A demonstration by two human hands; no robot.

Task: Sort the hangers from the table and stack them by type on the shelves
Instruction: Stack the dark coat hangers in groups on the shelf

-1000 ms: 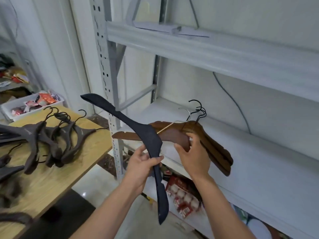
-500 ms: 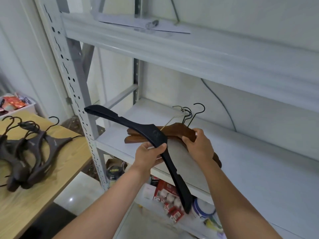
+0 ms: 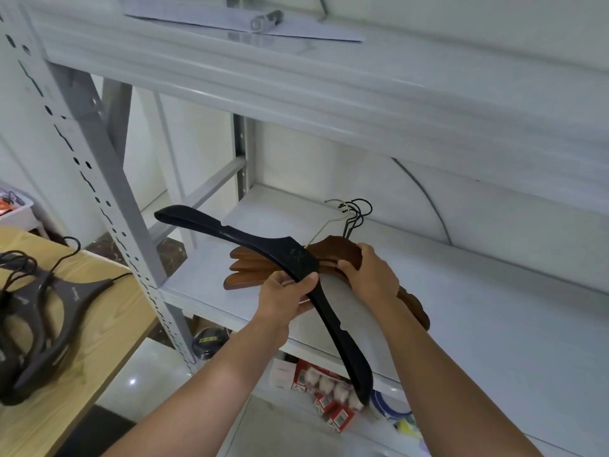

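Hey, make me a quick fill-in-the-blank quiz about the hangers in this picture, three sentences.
1. The left hand grips a single ____ hanger.
2. The right hand holds a bunch of ____ wooden hangers.
3. The dark hangers on the table lie to the person's ____.

Missing words: black; brown; left.

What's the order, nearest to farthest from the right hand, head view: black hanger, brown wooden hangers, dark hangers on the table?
1. Brown wooden hangers: gripped by the right hand.
2. Black hanger: just left, in the left hand.
3. Dark hangers: far left, on the table.
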